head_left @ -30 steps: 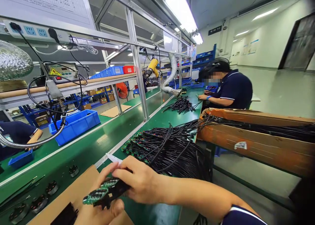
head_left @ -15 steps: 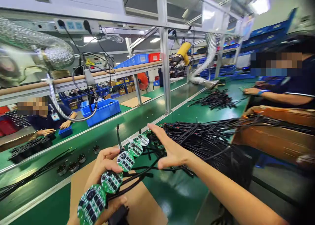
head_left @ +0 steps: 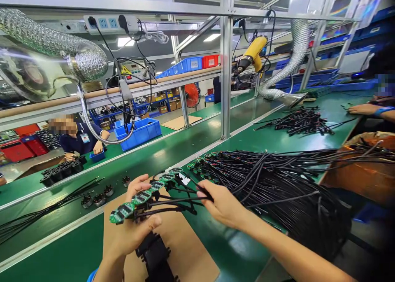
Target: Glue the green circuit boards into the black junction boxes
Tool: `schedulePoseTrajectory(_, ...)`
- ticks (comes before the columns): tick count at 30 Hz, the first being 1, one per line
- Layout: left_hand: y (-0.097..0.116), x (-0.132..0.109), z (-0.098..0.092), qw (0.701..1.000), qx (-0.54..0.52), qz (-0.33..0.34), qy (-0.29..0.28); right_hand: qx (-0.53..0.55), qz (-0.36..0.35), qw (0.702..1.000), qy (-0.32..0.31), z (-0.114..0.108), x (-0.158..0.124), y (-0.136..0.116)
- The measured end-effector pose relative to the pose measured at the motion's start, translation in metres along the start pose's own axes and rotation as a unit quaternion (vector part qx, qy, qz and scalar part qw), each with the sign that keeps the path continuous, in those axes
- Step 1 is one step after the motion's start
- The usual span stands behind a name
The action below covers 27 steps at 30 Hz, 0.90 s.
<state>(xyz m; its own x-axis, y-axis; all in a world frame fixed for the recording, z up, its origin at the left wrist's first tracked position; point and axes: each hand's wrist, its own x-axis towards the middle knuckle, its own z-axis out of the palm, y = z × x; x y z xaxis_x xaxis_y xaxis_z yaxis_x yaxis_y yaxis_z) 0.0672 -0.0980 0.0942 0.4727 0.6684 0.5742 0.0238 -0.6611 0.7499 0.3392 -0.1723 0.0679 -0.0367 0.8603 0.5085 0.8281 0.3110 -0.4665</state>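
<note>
Left hand (head_left: 132,228): is curling shut around the near end of a strip of round green boards (head_left: 140,197), thumb pressing on top, fingers underneath.
Right hand (head_left: 224,206): is pinching narrowly on the black leads (head_left: 182,200) running from the boards, thumb and forefinger closed on them, other fingers folded in.
Boards: are hanging in the air between both hands, fanning up and away from the left palm, above the cardboard (head_left: 191,257) and near the cable pile (head_left: 277,179).
Below the left hand: a black holder (head_left: 156,259) is lying on the cardboard.
Edges: a metal rail (head_left: 46,243) is running along to the left of the hands; a post (head_left: 226,88) is standing beyond them; a brown box (head_left: 364,171) is closing in the right side.
Open room: bare green bench (head_left: 240,249) is showing under the right wrist, between cardboard and cable pile.
Co-worker: another person's hand (head_left: 364,108) is resting far along the bench, well apart.
</note>
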Motion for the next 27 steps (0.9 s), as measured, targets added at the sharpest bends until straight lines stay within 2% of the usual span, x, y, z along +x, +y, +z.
schedulePoseTrajectory(4, -0.002, -0.004, -0.01, 0.991, -0.037, -0.129, -0.027, 0.008, 0.019, 0.998, -0.057, -0.045, 0.035, -0.026)
schedulePoseTrajectory(6, -0.002, -0.005, -0.015, 0.984, -0.044, -0.17, -0.017, 0.013, 0.035, 0.993, -0.113, -0.056, 0.047, -0.037)
schedulePoseTrajectory(7, -0.002, -0.006, -0.017, 0.982, -0.056, -0.179, -0.016, 0.017, 0.042, 0.99, -0.136, -0.055, 0.049, -0.041)
schedulePoseTrajectory(10, 0.001, -0.007, -0.021, 0.975, -0.112, -0.189, -0.019, 0.015, 0.052, 0.984, -0.17, -0.025, 0.044, -0.046)
schedulePoseTrajectory(13, 0.007, -0.007, -0.024, 0.97, -0.139, -0.199, 0.016, -0.014, 0.048, 0.987, -0.154, 0.012, 0.034, -0.044)
schedulePoseTrajectory(16, 0.011, -0.008, -0.029, 0.964, -0.121, -0.23, 0.055, -0.052, 0.029, 0.99, -0.129, 0.022, 0.039, -0.048)
schedulePoseTrajectory(19, 0.012, -0.01, -0.041, 0.956, -0.112, -0.262, 0.075, -0.078, 0.007, 0.99, -0.115, 0.002, 0.06, -0.059)
schedulePoseTrajectory(24, 0.01, -0.019, -0.073, 0.943, -0.111, -0.298, 0.093, -0.026, 0.037, 0.98, -0.196, -0.037, 0.099, -0.081)
schedulePoseTrajectory(25, 0.008, -0.022, -0.081, 0.946, -0.119, -0.291, 0.079, -0.01, 0.038, 0.978, -0.206, -0.042, 0.105, -0.084)
schedulePoseTrajectory(27, 0.001, -0.029, -0.093, 0.951, -0.162, -0.263, 0.005, 0.035, 0.028, 0.974, -0.224, -0.048, 0.114, -0.088)
